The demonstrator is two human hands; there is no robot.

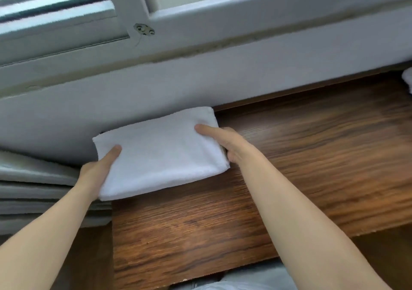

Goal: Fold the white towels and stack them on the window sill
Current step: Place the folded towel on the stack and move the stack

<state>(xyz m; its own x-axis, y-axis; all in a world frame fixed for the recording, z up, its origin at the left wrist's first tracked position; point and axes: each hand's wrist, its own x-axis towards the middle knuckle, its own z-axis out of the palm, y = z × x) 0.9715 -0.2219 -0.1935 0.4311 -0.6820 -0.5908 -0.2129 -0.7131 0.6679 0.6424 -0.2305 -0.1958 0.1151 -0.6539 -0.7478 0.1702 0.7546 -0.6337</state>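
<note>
A folded white towel [159, 152] is held between both hands above the left end of a dark wooden table [301, 156], close to the white wall below the window. My left hand [98, 169] grips its near left corner, thumb on top. My right hand [225, 142] grips its right edge, thumb lying across the top and fingers underneath. The white window sill [223, 51] runs across the view above the towel. The edge of another white towel [408, 79] shows at the far right of the table.
A grey stack of folded fabric or cushions [33, 191] sits to the left of the table. The white window frame [138, 6] with a metal latch [143, 29] stands above the sill. Light trousers [236, 280] show at the bottom edge.
</note>
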